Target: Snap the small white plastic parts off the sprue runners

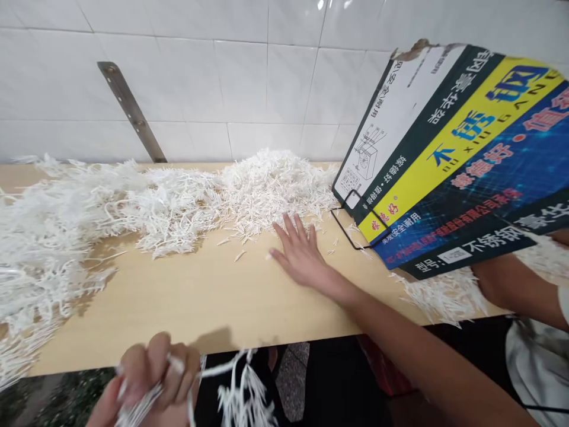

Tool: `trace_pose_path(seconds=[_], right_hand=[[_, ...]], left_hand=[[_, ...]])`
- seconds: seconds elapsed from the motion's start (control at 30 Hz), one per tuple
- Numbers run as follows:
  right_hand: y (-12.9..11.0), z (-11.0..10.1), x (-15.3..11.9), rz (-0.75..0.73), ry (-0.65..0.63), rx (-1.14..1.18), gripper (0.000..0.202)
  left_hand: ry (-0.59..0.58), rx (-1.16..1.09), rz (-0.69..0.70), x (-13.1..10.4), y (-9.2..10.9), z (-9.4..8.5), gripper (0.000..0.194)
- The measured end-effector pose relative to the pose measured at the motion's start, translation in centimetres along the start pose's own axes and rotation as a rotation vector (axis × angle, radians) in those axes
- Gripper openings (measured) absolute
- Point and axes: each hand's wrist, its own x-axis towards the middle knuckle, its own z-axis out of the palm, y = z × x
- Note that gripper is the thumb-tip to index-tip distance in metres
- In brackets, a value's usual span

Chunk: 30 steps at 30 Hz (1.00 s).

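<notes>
My left hand [155, 379] is at the bottom left, below the table's front edge, its fingers curled around thin white strands. A frayed white bunch [246, 394] hangs just right of it. My right hand [300, 252] lies palm down on the wooden table [191, 302], fingers spread, at the front edge of a heap of short white pieces [271, 184]. Nothing shows in its grip. Longer branching white strands [44, 237] cover the left side of the table.
A large printed cardboard box [462, 148] leans at the right, with a black wire frame [340, 228] at its lower corner. Beyond it, another person's arm [520, 284] reaches near more white pieces [444, 293]. A metal bracket [133, 112] is on the tiled wall [191, 77].
</notes>
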Motion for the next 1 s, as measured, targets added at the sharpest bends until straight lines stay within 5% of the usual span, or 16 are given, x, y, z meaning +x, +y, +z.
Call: trace_pose_path(seconds=[0.1,0.2,0.4,0.57,0.77,0.87,1.0], right_hand=[[2.6,0.4,5.1,-0.127,0.141,0.041,0.057],[3.6,0.4,6.0,-0.253,0.319,0.055,0.053],[2.3,-1.1,3.5,-0.319,0.542,0.230,0.026],[2.3,-2.2,2.5,-0.356,0.399,0.589,0.023],[2.0,-2.5,1.6,-0.102,0.203,1.018,0.056],[1.8,-2.7,1.7,-0.043,0.094,1.034,0.041],[1.8,-2.9,1.6,0.012,0.102,1.062,0.027]], left_hand=[[0.202,0.067,0.002,3.7,-1.2,4.4,0.023],[0.340,0.080,0.016,7.2,-3.2,7.2,0.018],[0.078,0.356,0.031,12.0,-8.2,10.0,0.016],[-0.089,0.578,0.072,14.2,-11.7,10.6,0.027],[-0.175,0.933,0.294,15.3,-13.5,9.4,0.028],[-0.163,1.017,0.316,15.1,-13.5,9.0,0.028],[-0.155,1.100,0.348,14.8,-13.4,9.0,0.029]])
